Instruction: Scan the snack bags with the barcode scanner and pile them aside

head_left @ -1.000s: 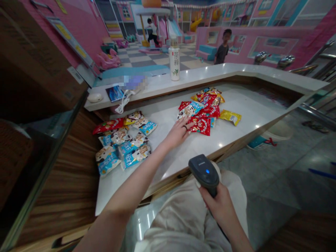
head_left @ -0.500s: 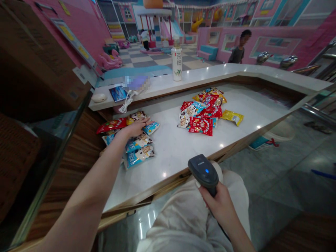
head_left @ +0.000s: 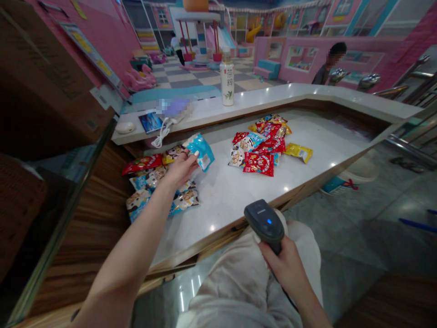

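My left hand [head_left: 180, 168] is closed on a blue snack packet [head_left: 201, 152], lifted just above the left pile of snack packets [head_left: 150, 182] on the white counter [head_left: 307, 168]. My right hand [head_left: 287, 266] grips a dark handheld barcode scanner [head_left: 264, 223] with a blue light, held over my lap below the counter's front edge. A second pile of red, blue and yellow packets [head_left: 264, 146] lies on the counter to the right of the left hand.
A raised ledge [head_left: 273, 98] behind the counter carries a white bottle [head_left: 227, 77], a phone [head_left: 150, 122], a white cable [head_left: 160, 134] and a small white object [head_left: 124, 127]. A person [head_left: 329, 64] stands beyond the ledge. A dark cabinet [head_left: 41, 136] fills the left.
My left hand moved from the right pile to the left pile, then picked up a blue packet and raised it. The right hand with the scanner stayed put.
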`<state>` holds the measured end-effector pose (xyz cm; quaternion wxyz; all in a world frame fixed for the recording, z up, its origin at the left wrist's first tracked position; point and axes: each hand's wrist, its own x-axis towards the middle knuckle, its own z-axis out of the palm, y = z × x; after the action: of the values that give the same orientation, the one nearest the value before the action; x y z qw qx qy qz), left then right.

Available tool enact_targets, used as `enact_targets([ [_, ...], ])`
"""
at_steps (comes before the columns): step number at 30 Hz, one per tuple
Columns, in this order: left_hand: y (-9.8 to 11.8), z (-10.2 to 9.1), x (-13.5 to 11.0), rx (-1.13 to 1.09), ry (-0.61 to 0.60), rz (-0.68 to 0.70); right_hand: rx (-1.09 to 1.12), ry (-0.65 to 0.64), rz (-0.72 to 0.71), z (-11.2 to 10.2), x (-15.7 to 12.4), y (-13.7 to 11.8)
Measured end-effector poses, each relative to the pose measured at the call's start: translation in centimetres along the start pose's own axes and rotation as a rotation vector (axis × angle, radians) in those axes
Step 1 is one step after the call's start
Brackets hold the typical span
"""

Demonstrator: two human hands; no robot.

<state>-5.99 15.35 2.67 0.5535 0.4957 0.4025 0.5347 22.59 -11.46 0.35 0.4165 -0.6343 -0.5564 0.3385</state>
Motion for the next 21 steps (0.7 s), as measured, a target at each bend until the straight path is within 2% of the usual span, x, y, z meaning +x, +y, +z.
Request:
enact_targets([
  [3, -0.8, 3.0, -3.4, -0.290, 0.013, -0.171, 0.023, -0.020, 0.010, 0.2, -0.1, -0.2],
  [6, -2.4, 5.4, -6.6, -0.454, 0.009, -0.336, 0.057, -0.038, 0.022, 0.3, -0.2, -0.5],
  [10, -4.7, 7.6, -9.2, -0.550, 0.050, -0.401, 0.091, -0.057, 0.039, 0.7, -0.5, -0.8],
  [14, -6.0, 8.7, -10.0, -0.562, 0.045, -0.392, 0.096, -0.088, 0.060, 1.4, -0.6, -0.7],
  [21, -6.4, 8.7, -9.6, -0.593, 0.062, -0.398, 0.083, -0.137, 0.068, 2.3, -0.4, -0.9],
])
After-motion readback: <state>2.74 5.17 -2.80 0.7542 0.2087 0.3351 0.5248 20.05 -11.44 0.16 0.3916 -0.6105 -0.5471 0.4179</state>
